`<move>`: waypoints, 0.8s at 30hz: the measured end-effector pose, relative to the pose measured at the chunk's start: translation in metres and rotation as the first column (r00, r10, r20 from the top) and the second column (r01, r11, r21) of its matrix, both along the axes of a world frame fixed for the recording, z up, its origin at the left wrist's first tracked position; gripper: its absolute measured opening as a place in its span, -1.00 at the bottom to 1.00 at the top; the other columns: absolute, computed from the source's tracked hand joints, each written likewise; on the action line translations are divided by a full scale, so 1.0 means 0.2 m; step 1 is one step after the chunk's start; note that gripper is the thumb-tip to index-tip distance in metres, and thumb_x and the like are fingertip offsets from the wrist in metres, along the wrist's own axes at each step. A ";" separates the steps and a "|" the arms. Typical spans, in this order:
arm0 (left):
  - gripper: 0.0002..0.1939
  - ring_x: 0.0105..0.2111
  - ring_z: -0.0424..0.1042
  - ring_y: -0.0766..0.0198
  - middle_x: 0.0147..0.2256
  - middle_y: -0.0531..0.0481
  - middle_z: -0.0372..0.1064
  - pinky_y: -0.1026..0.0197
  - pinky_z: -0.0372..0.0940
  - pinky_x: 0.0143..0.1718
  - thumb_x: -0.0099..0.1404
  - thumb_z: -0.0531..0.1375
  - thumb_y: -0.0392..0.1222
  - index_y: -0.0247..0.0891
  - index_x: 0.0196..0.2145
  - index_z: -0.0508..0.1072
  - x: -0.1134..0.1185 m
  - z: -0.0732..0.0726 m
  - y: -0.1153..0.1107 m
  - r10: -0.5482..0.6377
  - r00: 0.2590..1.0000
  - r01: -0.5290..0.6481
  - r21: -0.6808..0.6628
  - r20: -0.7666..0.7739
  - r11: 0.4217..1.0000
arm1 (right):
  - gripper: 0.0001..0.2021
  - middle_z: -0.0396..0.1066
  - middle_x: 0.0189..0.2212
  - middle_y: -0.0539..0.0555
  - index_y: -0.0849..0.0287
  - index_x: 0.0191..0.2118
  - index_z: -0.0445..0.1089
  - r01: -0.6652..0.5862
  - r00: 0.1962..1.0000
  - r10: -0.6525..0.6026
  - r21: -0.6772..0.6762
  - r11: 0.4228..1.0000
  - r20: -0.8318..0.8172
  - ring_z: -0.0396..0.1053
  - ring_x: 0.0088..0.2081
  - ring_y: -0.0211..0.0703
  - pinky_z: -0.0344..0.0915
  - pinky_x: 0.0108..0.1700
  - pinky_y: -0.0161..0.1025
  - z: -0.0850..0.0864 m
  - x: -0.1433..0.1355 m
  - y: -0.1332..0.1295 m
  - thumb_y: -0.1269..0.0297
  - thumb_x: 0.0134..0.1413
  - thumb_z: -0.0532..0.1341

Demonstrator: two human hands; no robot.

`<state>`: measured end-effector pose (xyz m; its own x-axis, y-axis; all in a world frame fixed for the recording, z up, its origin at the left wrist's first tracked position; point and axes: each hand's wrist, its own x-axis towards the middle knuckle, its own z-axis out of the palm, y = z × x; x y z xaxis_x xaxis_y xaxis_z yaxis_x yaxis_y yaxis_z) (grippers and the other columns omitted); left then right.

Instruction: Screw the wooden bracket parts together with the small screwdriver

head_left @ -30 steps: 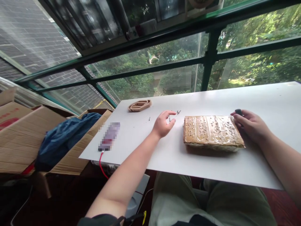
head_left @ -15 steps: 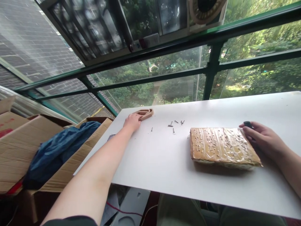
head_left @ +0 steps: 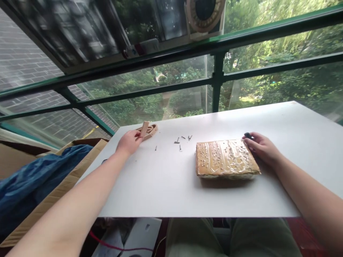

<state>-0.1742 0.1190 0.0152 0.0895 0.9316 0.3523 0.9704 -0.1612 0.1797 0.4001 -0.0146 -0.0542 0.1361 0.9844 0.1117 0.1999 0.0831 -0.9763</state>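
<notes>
At the far left of the white table [head_left: 160, 185], my left hand [head_left: 128, 142] pinches a small flat wooden piece [head_left: 145, 128], tilted up. Right behind it lies a rounded wooden frame [head_left: 153, 132], partly covered by the piece. My right hand [head_left: 264, 148] is closed around a black-ended object [head_left: 248, 135]; the rest of it is hidden in the fingers. This hand rests by the far right corner of a cardboard block [head_left: 226, 157] wrapped in clear tape and dotted with holes. Between the hands lie several loose screws [head_left: 177, 142].
An open cardboard box [head_left: 69, 171] with blue cloth [head_left: 40, 178] in it stands left of the table. Green window rails [head_left: 218, 78] run behind the table's far edge. My knees [head_left: 193, 235] are under the near edge.
My left hand has lifted the wooden piece up from the wooden frame. The view has swung right, so things appear further left. My right hand keeps its hold beside the cardboard block.
</notes>
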 end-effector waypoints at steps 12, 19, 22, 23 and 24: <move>-0.70 -0.11 0.53 0.09 -0.11 -0.06 0.51 -0.04 0.46 0.07 0.26 0.28 0.00 -0.18 -0.12 0.45 0.67 0.03 -0.40 -0.347 0.855 0.263 0.254 0.385 0.931 | -0.59 0.40 -0.41 -0.02 0.10 -0.15 0.35 -0.167 0.986 0.168 0.058 0.984 -0.021 0.28 -0.45 -0.28 0.22 -0.46 -0.30 0.02 0.02 -0.03 -0.03 0.02 0.41; -0.67 0.00 0.53 0.07 -0.08 -0.14 0.53 -0.06 0.45 0.12 0.27 0.34 -0.05 -0.25 -0.08 0.49 1.10 -0.12 -0.56 -0.565 0.580 0.435 0.363 0.587 0.824 | -0.34 0.39 -0.37 -0.04 0.04 0.08 0.24 -0.272 0.962 0.272 0.019 0.962 0.006 0.42 -0.35 -0.15 0.46 -0.29 -0.13 0.04 0.02 -0.07 0.07 -0.13 0.49; -0.72 0.04 0.52 0.06 -0.07 -0.16 0.52 -0.09 0.44 0.12 0.27 0.35 -0.13 -0.26 -0.10 0.51 1.18 -0.22 -0.63 -0.591 0.499 0.423 0.417 0.634 0.805 | -0.37 0.40 -0.34 -0.04 0.02 0.09 0.23 -0.284 0.958 0.285 0.021 0.959 -0.027 0.44 -0.32 -0.15 0.47 -0.24 -0.12 0.02 0.02 -0.06 0.07 -0.08 0.47; -0.74 0.04 0.51 0.06 -0.07 -0.16 0.52 -0.10 0.43 0.13 0.27 0.35 -0.16 -0.25 -0.10 0.51 1.19 -0.25 -0.65 -0.594 0.479 0.419 0.427 0.646 0.802 | -0.37 0.42 -0.32 -0.03 0.02 0.09 0.23 -0.285 0.958 0.286 0.026 0.958 -0.034 0.44 -0.31 -0.15 0.47 -0.23 -0.12 0.01 0.02 -0.06 0.07 -0.07 0.47; -0.77 0.04 0.52 0.06 -0.08 -0.14 0.52 -0.11 0.42 0.15 0.27 0.35 -0.19 -0.24 -0.12 0.52 1.20 -0.28 -0.66 -0.597 0.464 0.408 0.440 0.655 0.800 | -0.38 0.43 -0.30 -0.02 0.02 0.09 0.23 -0.288 0.956 0.289 0.032 0.957 -0.039 0.45 -0.30 -0.14 0.47 -0.22 -0.12 0.01 0.02 -0.05 0.07 -0.06 0.46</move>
<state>0.0657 -0.0138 -0.0409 0.1445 0.7142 0.6849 0.2430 -0.6966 0.6751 0.4039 -0.0254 -0.0527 -0.1483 0.9793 0.1381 0.1216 0.1566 -0.9801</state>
